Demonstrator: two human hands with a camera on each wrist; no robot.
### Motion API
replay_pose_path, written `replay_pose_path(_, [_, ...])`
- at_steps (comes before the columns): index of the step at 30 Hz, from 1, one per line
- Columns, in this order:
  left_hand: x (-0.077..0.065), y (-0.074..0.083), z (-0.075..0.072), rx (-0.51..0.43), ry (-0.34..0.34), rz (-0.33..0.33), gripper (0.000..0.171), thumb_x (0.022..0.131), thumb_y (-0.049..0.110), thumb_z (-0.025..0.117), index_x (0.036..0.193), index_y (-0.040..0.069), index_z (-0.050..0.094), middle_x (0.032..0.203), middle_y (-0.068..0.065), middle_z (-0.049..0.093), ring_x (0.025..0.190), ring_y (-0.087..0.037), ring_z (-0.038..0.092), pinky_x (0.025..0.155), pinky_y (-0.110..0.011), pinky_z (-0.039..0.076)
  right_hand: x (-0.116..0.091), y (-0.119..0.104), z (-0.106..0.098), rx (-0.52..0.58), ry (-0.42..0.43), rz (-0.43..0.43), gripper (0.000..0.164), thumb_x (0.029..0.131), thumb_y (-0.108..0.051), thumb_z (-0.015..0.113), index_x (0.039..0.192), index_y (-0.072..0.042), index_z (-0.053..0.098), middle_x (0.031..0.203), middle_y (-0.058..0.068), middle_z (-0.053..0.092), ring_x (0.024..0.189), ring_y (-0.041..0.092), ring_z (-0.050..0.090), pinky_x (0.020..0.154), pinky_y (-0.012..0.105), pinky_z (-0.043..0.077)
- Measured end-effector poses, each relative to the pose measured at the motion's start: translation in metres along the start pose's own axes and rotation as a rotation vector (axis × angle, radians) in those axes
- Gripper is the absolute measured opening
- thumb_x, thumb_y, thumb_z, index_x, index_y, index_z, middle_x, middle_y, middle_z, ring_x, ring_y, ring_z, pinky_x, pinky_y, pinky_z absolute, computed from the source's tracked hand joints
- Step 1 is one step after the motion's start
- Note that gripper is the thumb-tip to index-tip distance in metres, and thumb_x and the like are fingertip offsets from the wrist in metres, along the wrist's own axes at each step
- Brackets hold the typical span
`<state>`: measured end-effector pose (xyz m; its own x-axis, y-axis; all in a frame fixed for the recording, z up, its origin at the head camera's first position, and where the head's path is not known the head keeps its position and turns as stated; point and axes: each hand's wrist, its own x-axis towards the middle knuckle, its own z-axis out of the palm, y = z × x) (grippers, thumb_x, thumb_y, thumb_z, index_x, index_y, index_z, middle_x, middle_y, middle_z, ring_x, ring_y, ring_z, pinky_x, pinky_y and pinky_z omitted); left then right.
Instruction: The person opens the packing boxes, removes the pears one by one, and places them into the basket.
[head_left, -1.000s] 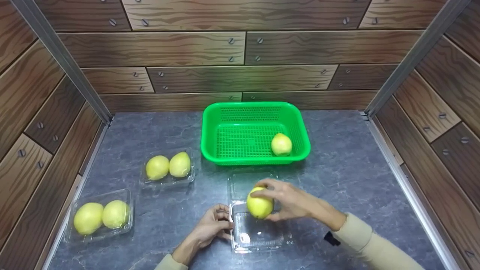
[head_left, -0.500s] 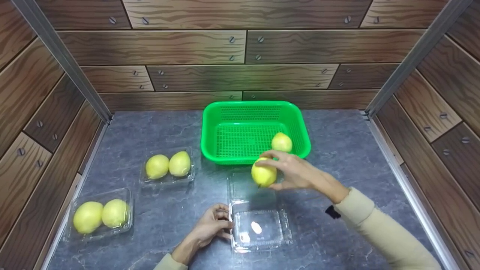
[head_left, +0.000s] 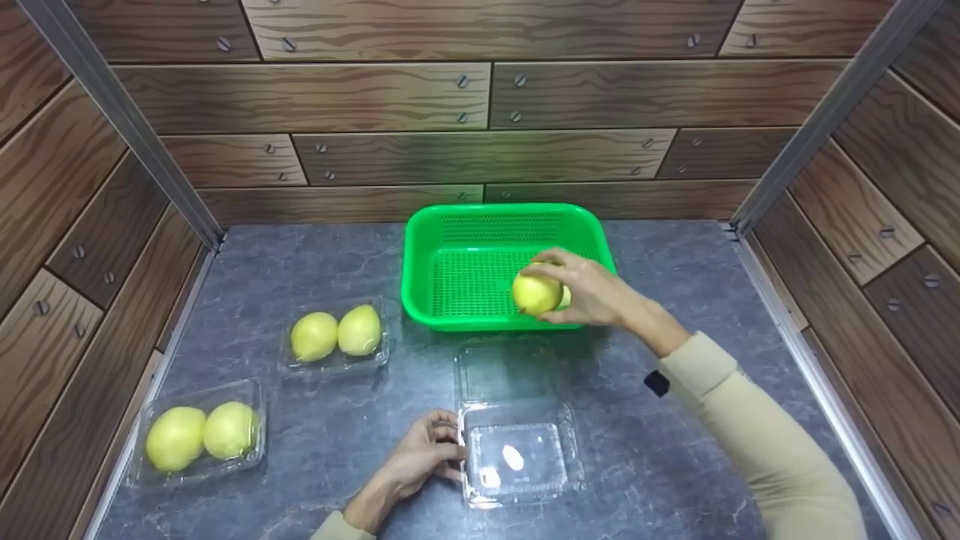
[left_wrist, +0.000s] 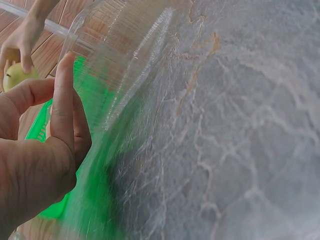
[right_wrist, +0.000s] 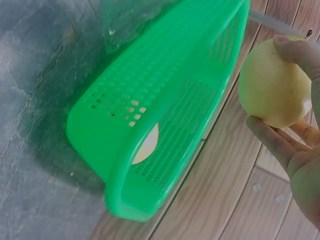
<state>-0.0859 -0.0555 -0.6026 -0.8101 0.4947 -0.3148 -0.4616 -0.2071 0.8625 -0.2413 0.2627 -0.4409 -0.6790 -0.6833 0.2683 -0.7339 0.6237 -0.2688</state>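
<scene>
My right hand grips a yellow-green pear over the front of the green basket, its thumb and fingers on opposite sides of the fruit. In the right wrist view the held pear is above the basket rim. A second pear lies inside the basket, mostly hidden by the hand in the head view. My left hand holds the left edge of a clear plastic clamshell box, which lies with its lid folded back toward the basket. Nothing sits in this box.
Two clear boxes stand at the left, each with two pears: one box nearer the basket, another box by the left wall. Wood-patterned walls with metal edge strips enclose the grey marbled table.
My right hand has carried the pear from over the clamshell box up and away to over the basket. The left hand has stayed at the box edge.
</scene>
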Motion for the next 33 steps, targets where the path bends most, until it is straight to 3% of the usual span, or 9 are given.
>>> replay_pose_path(8, [-0.001, 0.0, -0.001, -0.006, -0.002, 0.003, 0.039, 0.083, -0.018, 0.062, 0.115, -0.003, 0.046, 0.089, -0.005, 0.063, 0.071, -0.016, 0.066, 0.06, -0.032, 0.066, 0.012, 0.034, 0.007, -0.009, -0.043, 0.156, 0.072, 0.081, -0.032, 0.092, 0.144, -0.015, 0.062, 0.143, 0.019, 0.058, 0.125, 0.043, 0.064, 0.099, 0.061, 0.06])
replay_pose_path(17, [-0.001, 0.0, -0.001, -0.012, 0.006, -0.002, 0.041, 0.083, -0.018, 0.062, 0.117, -0.004, 0.045, 0.089, -0.005, 0.062, 0.071, -0.016, 0.065, 0.06, -0.032, 0.066, 0.026, 0.069, 0.018, -0.001, -0.032, 0.271, 0.071, 0.084, -0.028, 0.089, 0.147, -0.014, 0.059, 0.148, 0.022, 0.054, 0.13, 0.045, 0.06, 0.105, 0.064, 0.056])
replay_pose_path(33, [0.0, -0.004, -0.003, -0.014, 0.003, 0.004, 0.039, 0.083, -0.016, 0.064, 0.114, 0.0, 0.047, 0.09, -0.003, 0.062, 0.065, -0.015, 0.066, 0.058, -0.031, 0.066, 0.051, 0.094, 0.046, 0.039, -0.081, 0.423, 0.074, 0.088, -0.023, 0.086, 0.153, -0.011, 0.053, 0.151, 0.025, 0.05, 0.133, 0.046, 0.057, 0.109, 0.065, 0.052])
